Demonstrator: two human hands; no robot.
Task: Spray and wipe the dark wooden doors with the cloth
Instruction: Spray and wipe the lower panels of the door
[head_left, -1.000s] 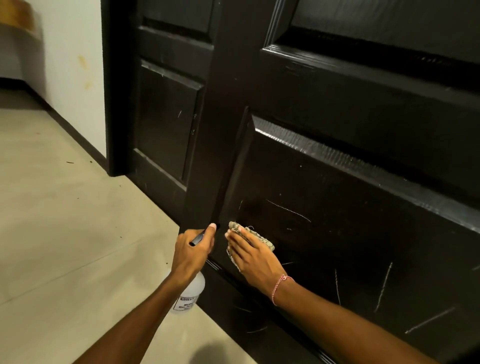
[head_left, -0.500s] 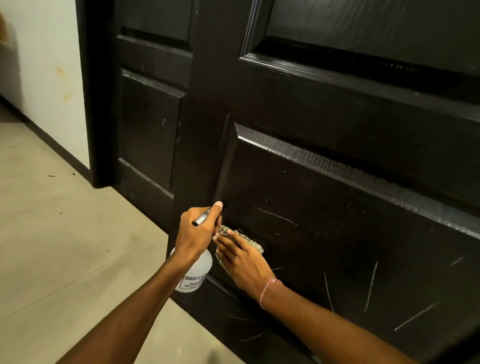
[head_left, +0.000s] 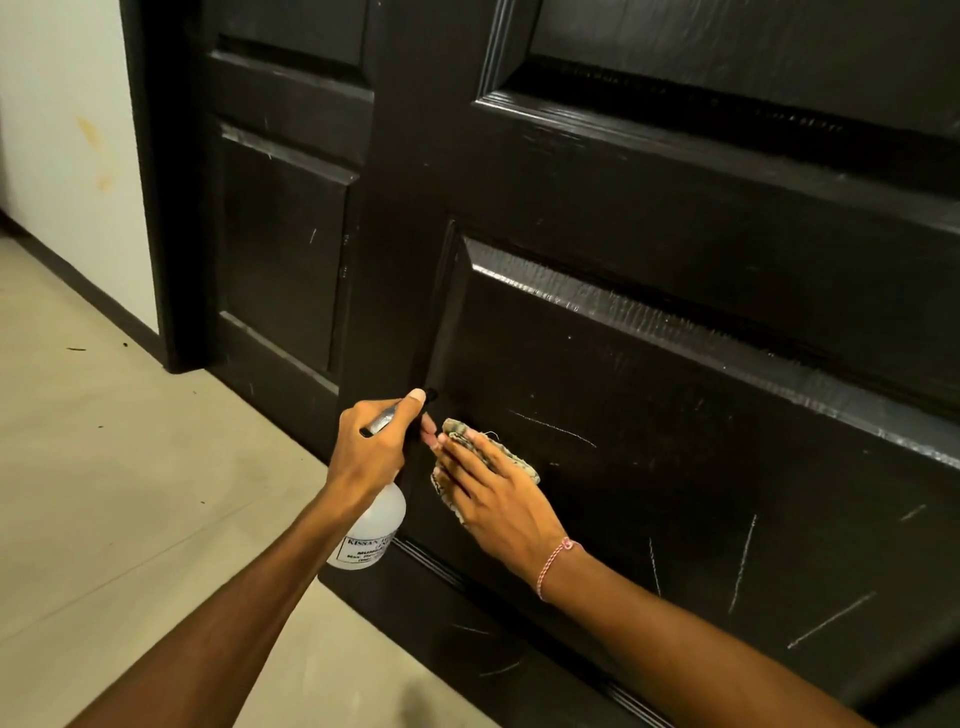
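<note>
Left hand (head_left: 371, 447) curled round spray bottle (head_left: 376, 525) neck, forefinger on top, aimed at door panel (head_left: 675, 415): likely poised to wet it. Bottle body hung below grip. Right hand (head_left: 493, 499), fingers straight, pressed cloth (head_left: 511, 457) flat on panel just beside that grip, probably for immediate wiping.

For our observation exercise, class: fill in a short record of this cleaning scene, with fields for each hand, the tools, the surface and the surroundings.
left hand: grips the spray bottle, nozzle close to the door
right hand: straight fingers press the cloth flat on the lower panel
door: dark wood, panelled, with pale scratches
bracelet: red and white thread, on the right wrist
floor: pale tiles
wall: white, with yellowish stains
</note>
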